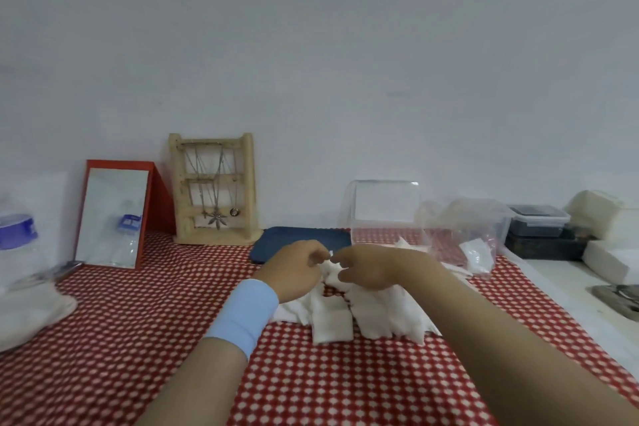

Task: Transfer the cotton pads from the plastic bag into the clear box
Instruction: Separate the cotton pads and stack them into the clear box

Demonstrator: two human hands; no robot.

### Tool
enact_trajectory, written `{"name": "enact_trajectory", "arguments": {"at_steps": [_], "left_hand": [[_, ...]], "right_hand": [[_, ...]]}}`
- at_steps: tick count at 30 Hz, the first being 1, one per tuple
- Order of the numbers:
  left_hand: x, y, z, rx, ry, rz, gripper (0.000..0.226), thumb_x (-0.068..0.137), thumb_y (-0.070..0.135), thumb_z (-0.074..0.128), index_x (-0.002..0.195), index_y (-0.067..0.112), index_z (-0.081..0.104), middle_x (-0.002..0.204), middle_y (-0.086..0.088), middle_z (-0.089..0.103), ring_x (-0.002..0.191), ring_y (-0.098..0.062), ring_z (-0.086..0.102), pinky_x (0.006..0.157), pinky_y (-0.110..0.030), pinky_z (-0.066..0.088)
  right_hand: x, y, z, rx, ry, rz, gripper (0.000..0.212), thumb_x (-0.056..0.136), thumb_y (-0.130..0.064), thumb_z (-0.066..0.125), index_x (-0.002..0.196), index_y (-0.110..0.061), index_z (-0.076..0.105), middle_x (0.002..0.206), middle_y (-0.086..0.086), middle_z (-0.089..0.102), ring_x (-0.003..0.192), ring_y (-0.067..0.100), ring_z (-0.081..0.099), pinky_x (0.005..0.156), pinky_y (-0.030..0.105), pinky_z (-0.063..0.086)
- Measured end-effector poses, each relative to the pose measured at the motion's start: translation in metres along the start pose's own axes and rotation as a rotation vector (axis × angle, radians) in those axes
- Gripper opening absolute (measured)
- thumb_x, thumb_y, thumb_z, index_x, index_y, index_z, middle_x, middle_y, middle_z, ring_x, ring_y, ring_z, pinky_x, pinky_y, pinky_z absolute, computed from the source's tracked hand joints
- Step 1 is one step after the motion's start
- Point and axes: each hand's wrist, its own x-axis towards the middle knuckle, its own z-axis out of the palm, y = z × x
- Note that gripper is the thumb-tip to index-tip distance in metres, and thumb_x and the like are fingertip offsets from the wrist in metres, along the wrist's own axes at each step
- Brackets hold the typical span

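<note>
White cotton pads lie in a loose heap on the red patterned tablecloth at the middle. Over the far side of the heap, my left hand and my right hand meet, fingers curled, both pinching a pad between them. The clear box stands just behind my hands with its lid up; a few pads show inside it. To its right sits the crumpled plastic bag, with some white pads still in it.
A dark blue tray lies behind my left hand. At the back left stand a wooden jewellery stand and a red-framed mirror. A water bottle is far left. Dark lidded containers and white packs are far right.
</note>
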Motion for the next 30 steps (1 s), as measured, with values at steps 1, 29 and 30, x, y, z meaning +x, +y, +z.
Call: {"name": "enact_trajectory", "arguments": {"at_steps": [1, 29, 30], "left_hand": [[0.000, 0.003, 0.005, -0.044, -0.018, 0.006, 0.033, 0.095, 0.016, 0.052, 0.124, 0.030, 0.059, 0.131, 0.006, 0.059, 0.111, -0.012, 0.060, 0.099, -0.038, 0.052], [0.016, 0.020, 0.017, 0.109, -0.236, -0.036, 0.043, 0.106, 0.037, 0.033, 0.147, 0.032, 0.047, 0.151, 0.002, 0.044, 0.141, -0.024, 0.042, 0.109, -0.037, 0.034], [0.017, 0.020, 0.020, 0.099, -0.310, -0.069, 0.046, 0.106, 0.042, 0.031, 0.151, 0.034, 0.040, 0.153, 0.003, 0.043, 0.142, -0.023, 0.041, 0.110, -0.036, 0.033]], "right_hand": [[-0.003, 0.003, 0.001, 0.051, 0.058, -0.015, 0.045, 0.105, -0.026, 0.042, 0.150, -0.025, 0.045, 0.155, -0.002, 0.044, 0.142, 0.023, 0.042, 0.115, 0.040, 0.035], [-0.001, 0.009, 0.023, 0.168, 0.293, 0.038, 0.023, 0.096, -0.025, 0.059, 0.083, -0.012, 0.072, 0.088, 0.006, 0.069, 0.088, 0.024, 0.065, 0.072, 0.031, 0.048], [-0.005, 0.012, 0.016, 0.222, 0.342, 0.027, 0.020, 0.096, -0.021, 0.058, 0.091, -0.013, 0.076, 0.096, 0.004, 0.072, 0.096, 0.023, 0.066, 0.079, 0.030, 0.050]]}}
